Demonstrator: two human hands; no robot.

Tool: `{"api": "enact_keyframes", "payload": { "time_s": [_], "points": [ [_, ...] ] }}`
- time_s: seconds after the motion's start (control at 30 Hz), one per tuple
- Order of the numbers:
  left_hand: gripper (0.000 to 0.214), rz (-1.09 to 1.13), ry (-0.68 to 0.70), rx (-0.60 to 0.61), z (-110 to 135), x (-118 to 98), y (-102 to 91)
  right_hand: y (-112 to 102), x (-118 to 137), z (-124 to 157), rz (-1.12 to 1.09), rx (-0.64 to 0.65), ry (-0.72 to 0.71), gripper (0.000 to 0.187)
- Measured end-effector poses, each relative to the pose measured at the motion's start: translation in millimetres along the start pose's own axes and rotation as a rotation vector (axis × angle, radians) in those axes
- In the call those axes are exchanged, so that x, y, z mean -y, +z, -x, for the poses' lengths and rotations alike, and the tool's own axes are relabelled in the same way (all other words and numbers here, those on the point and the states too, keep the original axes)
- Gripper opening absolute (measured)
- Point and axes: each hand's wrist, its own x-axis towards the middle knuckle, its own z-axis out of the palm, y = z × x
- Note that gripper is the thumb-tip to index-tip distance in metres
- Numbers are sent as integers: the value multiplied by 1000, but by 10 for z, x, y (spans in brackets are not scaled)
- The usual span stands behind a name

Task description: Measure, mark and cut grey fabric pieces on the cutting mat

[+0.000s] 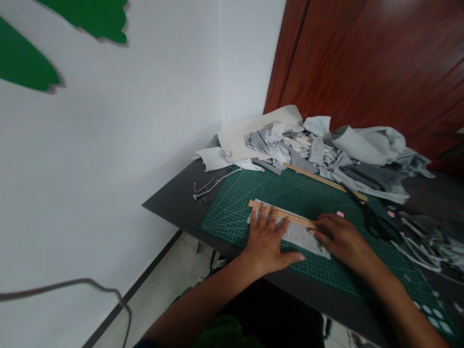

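Note:
A strip of light grey fabric [306, 238] lies on a green cutting mat [232, 212], with a wooden ruler [295, 218] laid along its far edge. Spread flat, my left hand [266, 244] presses on the fabric, its fingertips resting on the ruler toward the left end. My right hand [339, 237] is at the ruler's right end, fingers curled and thumb close to the index finger. It appears to pinch the ruler's end; anything small inside the fingers is hidden. Black-handled scissors [377, 222] lie just right of that hand.
A second wooden ruler [322, 180] lies along the mat's far edge. Behind it are heaped grey and white fabric pieces [282, 145]. Cord scraps [217, 182] lie at the left, more fabric scraps [431, 237] at the right. A white wall [174, 96] borders the table's left side.

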Motion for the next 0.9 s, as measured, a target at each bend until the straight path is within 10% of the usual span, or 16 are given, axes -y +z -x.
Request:
{"api": "enact_keyframes", "payload": {
  "time_s": [0.9],
  "points": [
    [105,18,-28,39,14,-78,-12,40,-73,-25,-109,-12,50,29]
  ]
}}
